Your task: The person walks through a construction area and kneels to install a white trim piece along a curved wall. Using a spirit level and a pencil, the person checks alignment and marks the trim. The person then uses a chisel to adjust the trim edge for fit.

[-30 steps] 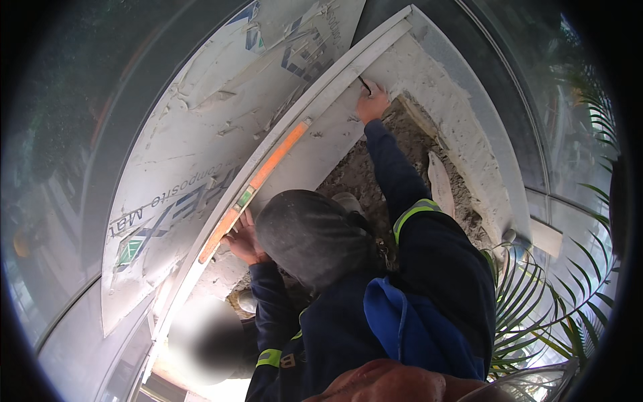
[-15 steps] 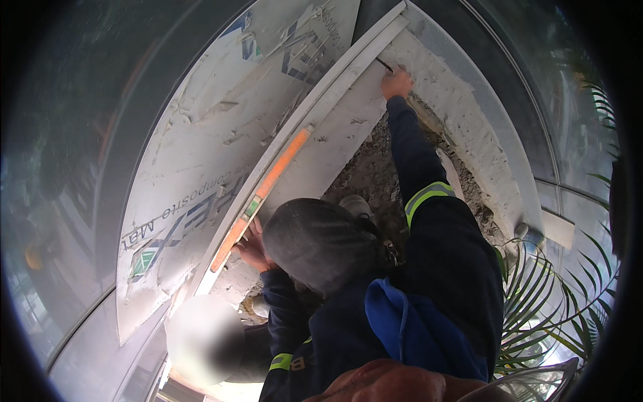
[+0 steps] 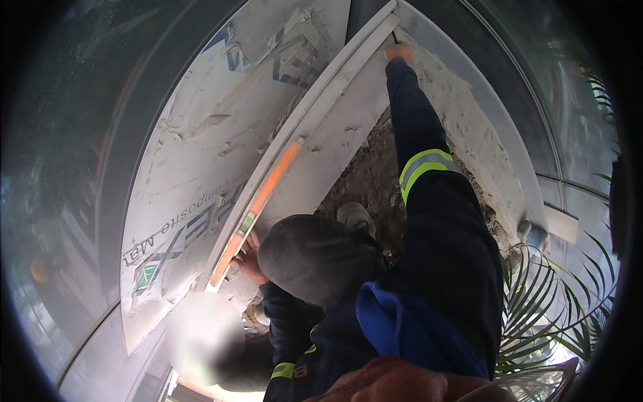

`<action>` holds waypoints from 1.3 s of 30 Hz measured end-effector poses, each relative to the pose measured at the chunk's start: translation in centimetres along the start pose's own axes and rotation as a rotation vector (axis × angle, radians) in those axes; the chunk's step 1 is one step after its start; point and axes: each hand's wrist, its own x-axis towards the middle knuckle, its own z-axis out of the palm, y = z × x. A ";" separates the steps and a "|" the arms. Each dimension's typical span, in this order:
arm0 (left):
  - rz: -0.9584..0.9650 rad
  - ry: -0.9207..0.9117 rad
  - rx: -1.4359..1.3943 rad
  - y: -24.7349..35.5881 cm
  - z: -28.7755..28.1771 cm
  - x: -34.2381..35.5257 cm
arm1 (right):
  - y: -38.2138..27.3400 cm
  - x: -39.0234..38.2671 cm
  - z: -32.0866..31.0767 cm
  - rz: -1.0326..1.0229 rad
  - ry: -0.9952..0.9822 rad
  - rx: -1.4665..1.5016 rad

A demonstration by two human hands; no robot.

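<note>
My left hand and my right hand are out of view. In front of me a co-worker in a dark hood (image 3: 315, 254) and navy jacket bends over a long white panel (image 3: 335, 141). The co-worker's right hand (image 3: 400, 55) reaches to the panel's far end, at a thin dark item mostly hidden by it. The co-worker's left hand (image 3: 251, 264) has its fingers behind an orange spirit level (image 3: 271, 184), which lies along the panel's edge strip.
A large printed white board (image 3: 191, 161) leans at the left. Rough rubble (image 3: 355, 167) lies inside the angled plastered ledge (image 3: 469, 114). Palm fronds (image 3: 562, 301) are at lower right. Another person, head blurred out (image 3: 204, 338), is at lower left. Dark glazing surrounds the work.
The co-worker's right hand has moved farther up, toward the panel's tip, with the arm straightening. The hooded head sits lower in the view. The left hand stays behind the level.
</note>
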 end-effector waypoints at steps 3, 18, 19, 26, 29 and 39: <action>-0.027 0.026 -0.065 0.4 0.1 0.1 | -0.9 1.4 1.2 0.020 0.085 0.046; -0.003 0.071 0.050 0.3 -0.4 0.1 | 3.5 -2.1 0.9 -0.278 0.061 0.102; -0.022 0.089 0.033 -0.1 0.0 0.0 | 4.3 -2.6 0.5 -0.308 0.078 0.106; -0.020 0.126 -0.025 -0.7 1.1 0.1 | 4.5 -11.3 -1.9 -0.329 0.020 0.107; -0.018 0.127 -0.076 -0.5 1.0 0.3 | 3.2 -15.9 -3.3 -0.379 -0.056 0.118; 0.027 0.146 0.044 -1.3 2.7 -0.3 | 3.2 -23.8 -3.5 -0.330 -0.145 0.167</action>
